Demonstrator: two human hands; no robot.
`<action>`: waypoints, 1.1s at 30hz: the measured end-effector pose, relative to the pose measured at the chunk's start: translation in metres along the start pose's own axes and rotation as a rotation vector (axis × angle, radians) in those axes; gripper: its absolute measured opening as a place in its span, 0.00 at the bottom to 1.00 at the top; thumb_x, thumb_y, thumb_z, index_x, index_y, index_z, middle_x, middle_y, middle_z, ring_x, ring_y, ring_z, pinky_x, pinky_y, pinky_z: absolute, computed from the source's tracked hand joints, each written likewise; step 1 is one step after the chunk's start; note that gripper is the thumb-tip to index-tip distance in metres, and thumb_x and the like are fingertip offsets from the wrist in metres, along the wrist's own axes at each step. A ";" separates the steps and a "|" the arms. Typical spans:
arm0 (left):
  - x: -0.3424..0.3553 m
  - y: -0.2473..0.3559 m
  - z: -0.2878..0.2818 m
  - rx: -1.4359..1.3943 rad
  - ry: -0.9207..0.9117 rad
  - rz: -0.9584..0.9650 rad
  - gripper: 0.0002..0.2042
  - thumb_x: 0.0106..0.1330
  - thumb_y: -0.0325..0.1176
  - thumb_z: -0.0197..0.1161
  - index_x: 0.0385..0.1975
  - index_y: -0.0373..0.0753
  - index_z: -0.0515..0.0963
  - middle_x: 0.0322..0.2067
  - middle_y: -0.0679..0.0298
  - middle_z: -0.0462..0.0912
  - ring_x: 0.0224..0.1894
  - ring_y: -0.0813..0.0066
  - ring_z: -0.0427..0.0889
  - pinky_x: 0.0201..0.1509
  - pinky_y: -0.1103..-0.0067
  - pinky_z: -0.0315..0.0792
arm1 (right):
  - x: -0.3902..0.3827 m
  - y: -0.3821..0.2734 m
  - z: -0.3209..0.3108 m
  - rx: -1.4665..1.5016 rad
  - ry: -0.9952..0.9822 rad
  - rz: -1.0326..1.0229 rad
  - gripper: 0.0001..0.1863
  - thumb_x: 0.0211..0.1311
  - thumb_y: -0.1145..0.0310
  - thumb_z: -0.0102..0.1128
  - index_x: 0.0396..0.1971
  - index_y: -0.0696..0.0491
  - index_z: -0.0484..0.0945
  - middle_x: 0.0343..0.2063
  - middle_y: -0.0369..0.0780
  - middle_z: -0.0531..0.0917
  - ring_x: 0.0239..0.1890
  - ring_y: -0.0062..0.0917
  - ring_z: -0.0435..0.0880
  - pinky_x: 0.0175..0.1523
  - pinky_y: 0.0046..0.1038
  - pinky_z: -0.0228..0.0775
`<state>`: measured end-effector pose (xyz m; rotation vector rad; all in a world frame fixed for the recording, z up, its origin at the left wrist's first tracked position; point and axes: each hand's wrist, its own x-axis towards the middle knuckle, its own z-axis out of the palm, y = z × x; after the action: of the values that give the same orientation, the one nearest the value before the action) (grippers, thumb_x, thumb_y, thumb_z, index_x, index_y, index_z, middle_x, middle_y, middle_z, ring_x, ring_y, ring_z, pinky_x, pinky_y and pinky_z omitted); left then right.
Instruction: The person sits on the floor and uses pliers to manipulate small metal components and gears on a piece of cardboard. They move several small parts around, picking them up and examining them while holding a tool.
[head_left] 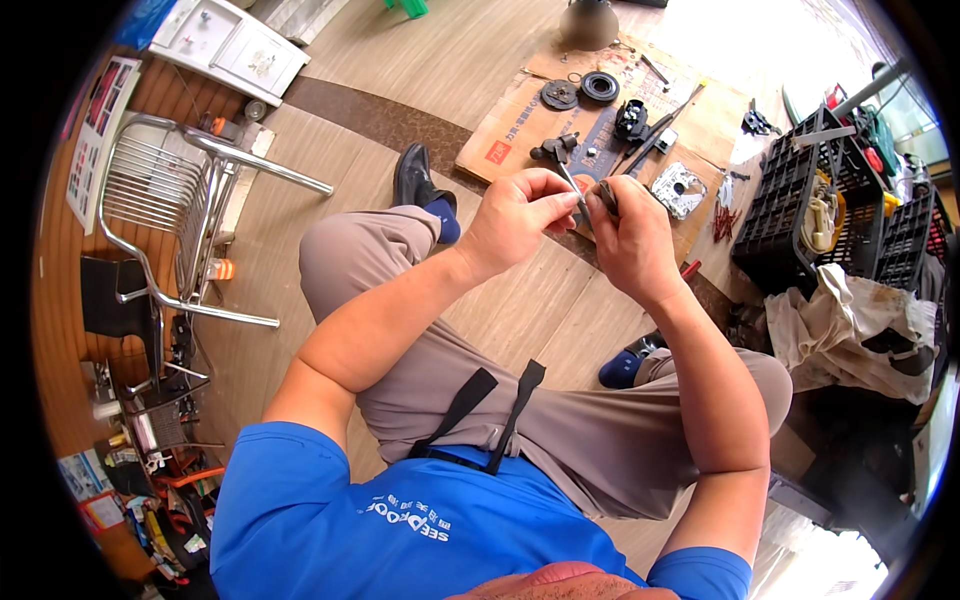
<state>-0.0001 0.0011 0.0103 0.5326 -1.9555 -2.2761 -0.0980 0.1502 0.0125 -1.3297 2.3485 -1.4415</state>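
Observation:
My left hand [522, 222] and my right hand [634, 238] meet in front of me above the near edge of a cardboard sheet. Thumb and fingers of the left pinch a thin grey metal rod [570, 178], which slants between the hands. A small dark part [607, 196] is pinched in my right hand, close beside the rod; its kind is too small to tell. Fingers hide where the two pieces meet. Just beyond the hands, a dark metal part with a rounded end [556, 148] lies on the cardboard.
The cardboard sheet [505, 125] holds a black ring [600, 87], a dark disc [559, 95], a black housing [631, 121] and a silver plate [679, 190]. Black plastic crates [785, 205] stand at right, with a stained cloth [850, 325]. A metal-framed chair [165, 200] is at left.

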 end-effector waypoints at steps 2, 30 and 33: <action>0.001 0.000 0.000 -0.068 -0.009 -0.026 0.06 0.68 0.29 0.58 0.38 0.34 0.77 0.32 0.64 0.81 0.33 0.78 0.82 0.39 0.81 0.77 | 0.000 0.000 0.000 0.027 -0.007 0.032 0.07 0.58 0.72 0.59 0.30 0.58 0.71 0.28 0.47 0.76 0.35 0.45 0.76 0.40 0.40 0.68; 0.004 0.001 -0.007 -0.552 -0.204 -0.251 0.13 0.73 0.42 0.50 0.35 0.40 0.75 0.29 0.66 0.80 0.33 0.74 0.81 0.41 0.73 0.76 | -0.004 -0.004 0.001 0.295 -0.011 0.253 0.07 0.64 0.71 0.55 0.29 0.59 0.74 0.21 0.45 0.78 0.24 0.30 0.78 0.32 0.30 0.70; 0.004 -0.001 -0.010 -0.553 -0.199 -0.251 0.13 0.73 0.42 0.50 0.35 0.40 0.75 0.30 0.66 0.80 0.33 0.74 0.81 0.41 0.73 0.77 | -0.002 -0.016 -0.002 0.306 0.025 0.254 0.06 0.63 0.71 0.56 0.30 0.58 0.75 0.21 0.44 0.78 0.25 0.29 0.79 0.32 0.29 0.70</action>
<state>0.0000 -0.0096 0.0074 0.5209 -1.2731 -2.9637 -0.0878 0.1506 0.0248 -0.9072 2.1052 -1.6558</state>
